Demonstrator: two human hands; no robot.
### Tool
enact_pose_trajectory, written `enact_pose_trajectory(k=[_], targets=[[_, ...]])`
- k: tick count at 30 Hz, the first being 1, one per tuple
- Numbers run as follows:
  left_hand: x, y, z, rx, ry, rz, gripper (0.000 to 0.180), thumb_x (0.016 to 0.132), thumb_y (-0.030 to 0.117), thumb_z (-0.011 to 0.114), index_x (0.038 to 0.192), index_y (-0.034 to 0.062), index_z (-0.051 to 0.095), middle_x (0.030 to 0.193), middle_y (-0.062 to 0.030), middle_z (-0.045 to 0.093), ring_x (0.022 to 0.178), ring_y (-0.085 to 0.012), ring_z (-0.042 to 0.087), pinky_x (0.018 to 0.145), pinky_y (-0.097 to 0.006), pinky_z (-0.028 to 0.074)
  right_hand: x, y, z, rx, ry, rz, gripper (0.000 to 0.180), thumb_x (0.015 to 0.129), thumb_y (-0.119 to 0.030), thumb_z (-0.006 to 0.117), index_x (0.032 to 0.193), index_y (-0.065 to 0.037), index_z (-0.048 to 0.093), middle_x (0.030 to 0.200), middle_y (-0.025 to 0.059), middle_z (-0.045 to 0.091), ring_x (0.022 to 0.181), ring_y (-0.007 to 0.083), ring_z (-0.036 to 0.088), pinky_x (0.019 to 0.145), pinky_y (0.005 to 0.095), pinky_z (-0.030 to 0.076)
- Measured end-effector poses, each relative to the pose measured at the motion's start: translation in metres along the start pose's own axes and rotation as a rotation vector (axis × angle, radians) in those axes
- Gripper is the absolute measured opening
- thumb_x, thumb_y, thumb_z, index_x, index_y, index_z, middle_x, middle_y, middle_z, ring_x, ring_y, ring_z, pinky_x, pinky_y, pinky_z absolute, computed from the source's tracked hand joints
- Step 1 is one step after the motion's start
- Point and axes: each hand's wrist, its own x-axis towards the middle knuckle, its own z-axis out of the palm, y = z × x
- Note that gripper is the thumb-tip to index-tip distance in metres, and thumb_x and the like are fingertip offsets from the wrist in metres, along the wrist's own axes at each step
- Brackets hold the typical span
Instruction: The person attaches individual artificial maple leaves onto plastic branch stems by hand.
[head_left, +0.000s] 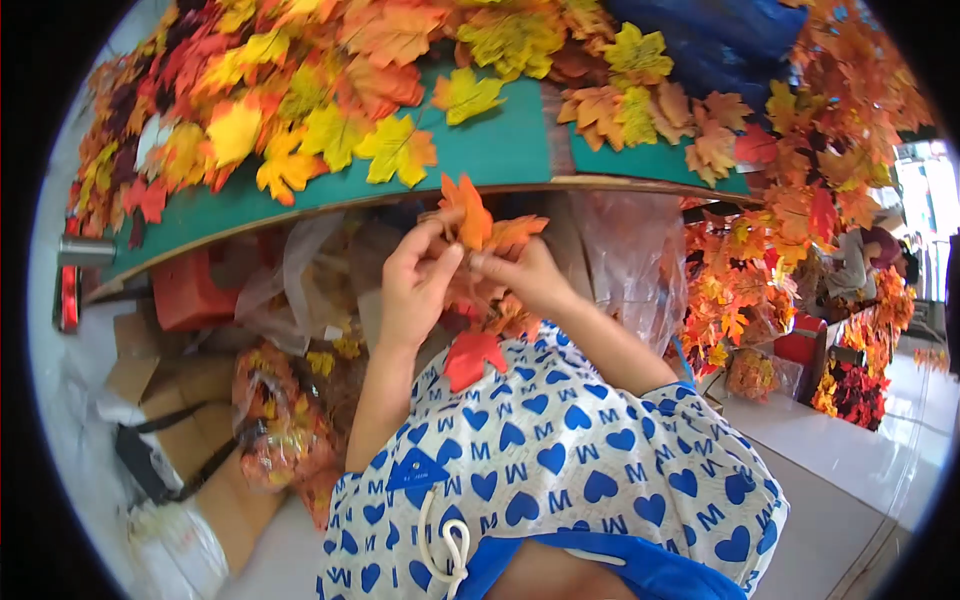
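In front of my chest, just off the table's near edge, both hands are closed on orange artificial maple leaves. My left hand (418,275) pinches one upright orange leaf (466,214) low down, near its stem. Close beside it, my right hand (528,276) grips at the base of a second orange leaf (516,232), thumb toward the other hand. What lies between the fingertips is too small to make out. Below the hands hang more orange leaves and a red leaf (473,360) against my patterned top; whether they join the held leaves I cannot tell.
Loose yellow, orange and red leaves cover much of the green tabletop (490,150). A blue plastic bag (705,50) lies at the back right. Below are a red plastic stool (205,285), cardboard (190,450) and a clear bag of leaves (280,420). Leaf garlands (740,270) hang at right.
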Motion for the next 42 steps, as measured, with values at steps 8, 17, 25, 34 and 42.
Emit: enact_pose_trajectory(k=[8, 17, 25, 34, 42], targets=[[-0.001, -0.005, -0.011, 0.024, -0.003, 0.15, 0.014, 0.087, 0.004, 0.06, 0.097, -0.0039, 0.065, 0.095, -0.0059, 0.06, 0.079, -0.0111, 0.055, 0.07, -0.022, 0.042, -0.001, 0.011, -0.003, 0.475, -0.172, 0.114, 0.019, 0.087, -0.015, 0.062, 0.094, 0.003, 0.059, 0.076, 0.0071, 0.062, 0.063, 0.0133, 0.061, 0.056, 0.0267, 0.053], [-0.007, -0.041, -0.041, -0.152, 0.399, 0.092, 0.004, 0.087, 0.001, 0.059, 0.087, -0.0027, 0.059, 0.091, -0.0032, 0.055, 0.071, -0.0083, 0.052, 0.065, -0.02, 0.043, 0.01, -0.085, -0.053, -0.557, 0.191, -0.274, 0.015, 0.088, -0.011, 0.059, 0.092, 0.002, 0.063, 0.078, 0.0037, 0.064, 0.069, 0.0089, 0.06, 0.061, 0.0216, 0.05], [-0.038, -0.056, -0.076, 0.176, 0.599, 0.187, 0.016, 0.087, 0.003, 0.056, 0.103, 0.0002, 0.057, 0.096, -0.005, 0.056, 0.068, -0.0078, 0.051, 0.06, -0.019, 0.042, 0.042, -0.139, -0.066, -1.106, 0.508, -0.707, 0.017, 0.083, -0.008, 0.059, 0.096, 0.001, 0.063, 0.086, 0.0163, 0.064, 0.074, 0.0261, 0.063, 0.065, 0.0332, 0.048], [-0.035, -0.012, -0.057, -0.606, 0.202, 0.054, 0.046, 0.092, 0.011, 0.054, 0.136, 0.0102, 0.04, 0.095, 0.0004, 0.059, 0.069, -0.0069, 0.054, 0.058, -0.018, 0.042, 0.091, -0.127, 0.026, -1.104, 0.074, -0.915, 0.015, 0.08, -0.005, 0.06, 0.094, 0.0, 0.063, 0.086, 0.0159, 0.063, 0.079, 0.0319, 0.061, 0.067, 0.0376, 0.049], [-0.037, -0.01, -0.051, -0.639, 0.196, 0.032, 0.048, 0.093, 0.009, 0.051, 0.138, 0.0146, 0.038, 0.102, 0.0031, 0.057, 0.073, -0.0035, 0.051, 0.056, -0.017, 0.039, 0.177, -0.127, 0.098, -1.181, -0.023, -1.233, 0.013, 0.082, -0.006, 0.059, 0.094, -0.003, 0.063, 0.087, 0.0148, 0.061, 0.078, 0.0335, 0.061, 0.065, 0.0388, 0.049]])
